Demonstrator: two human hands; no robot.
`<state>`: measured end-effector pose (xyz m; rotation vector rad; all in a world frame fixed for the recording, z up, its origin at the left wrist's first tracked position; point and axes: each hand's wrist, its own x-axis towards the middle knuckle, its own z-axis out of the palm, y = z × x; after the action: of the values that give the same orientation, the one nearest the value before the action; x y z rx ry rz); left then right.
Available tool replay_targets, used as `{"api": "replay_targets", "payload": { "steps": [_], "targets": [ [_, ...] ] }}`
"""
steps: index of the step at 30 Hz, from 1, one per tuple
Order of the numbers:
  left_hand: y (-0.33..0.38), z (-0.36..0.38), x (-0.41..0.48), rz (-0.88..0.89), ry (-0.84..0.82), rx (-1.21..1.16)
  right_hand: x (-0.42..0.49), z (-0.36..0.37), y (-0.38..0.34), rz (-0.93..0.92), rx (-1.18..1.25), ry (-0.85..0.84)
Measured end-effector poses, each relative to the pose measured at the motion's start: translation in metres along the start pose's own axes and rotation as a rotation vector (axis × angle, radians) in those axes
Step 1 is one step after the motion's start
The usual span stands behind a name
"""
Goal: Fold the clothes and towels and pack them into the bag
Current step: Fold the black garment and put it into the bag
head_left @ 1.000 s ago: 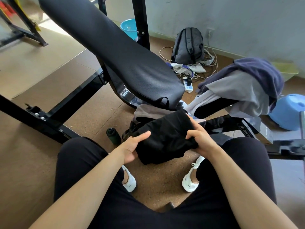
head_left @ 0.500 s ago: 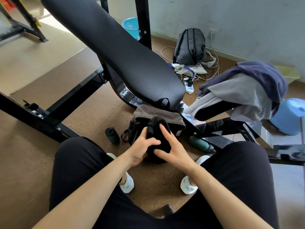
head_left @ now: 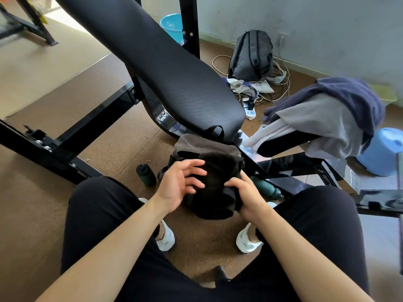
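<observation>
Bench pad [head_left: 174,79]: black vinyl, fine woven-pattern emboss, low sheen.
Frame beam [head_left: 93,124]: black painted metal, glossy (reflects the light).
Floor [head_left: 122,149]: brown, granular, cork-like, matt.
Black garment [head_left: 216,192]: soft cloth, matt.
Grey towel [head_left: 196,144]: napped cloth, dull.
Blue stool [head_left: 383,153]: smooth plastic, slight shine.

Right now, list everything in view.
bench pad: one, black, centre
bag: one, black, below bench pad
towel: one, grey-brown, atop bag
garment: one, black, bundled, above bag
clothes pile: one, navy, grey, white, at right
bottles: two, green, flanking bag
backpack: one, grey, far back
basin: one, teal, behind bench pad
stool: one, blue, far right
power strip: one, white, near backpack
shoes: two, white, worn
left hand: fingers spread, touching garment
right hand: gripping garment
</observation>
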<state>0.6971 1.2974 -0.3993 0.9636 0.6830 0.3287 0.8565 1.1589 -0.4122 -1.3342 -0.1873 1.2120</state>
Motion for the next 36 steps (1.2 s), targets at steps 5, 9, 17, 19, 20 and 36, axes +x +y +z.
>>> {"api": "replay_targets", "payload": {
  "steps": [5, 9, 17, 19, 20, 36],
  "targets": [
    [-0.009, -0.012, 0.01, -0.059, 0.224, 0.14, 0.006, -0.009, -0.002, 0.112, 0.283, 0.012],
    [-0.018, 0.01, 0.003, -0.303, -0.074, 0.14, 0.006, -0.002, 0.002, 0.071, 0.105, -0.096],
    [-0.028, -0.009, 0.02, -0.098, -0.186, 0.861, 0.019, -0.007, 0.015, 0.055, -0.163, 0.13],
    [-0.024, -0.013, 0.024, -0.084, -0.209, 0.989, 0.022, -0.011, 0.009, -0.048, -0.375, 0.178],
    [-0.023, -0.017, 0.025, -0.092, -0.211, 1.058, 0.024, -0.015, 0.006, -0.134, -0.524, 0.18],
    [-0.028, -0.035, 0.031, 0.039, -0.19, 1.046, 0.032, -0.025, 0.0, -0.243, -1.375, -0.268]
  ]
}}
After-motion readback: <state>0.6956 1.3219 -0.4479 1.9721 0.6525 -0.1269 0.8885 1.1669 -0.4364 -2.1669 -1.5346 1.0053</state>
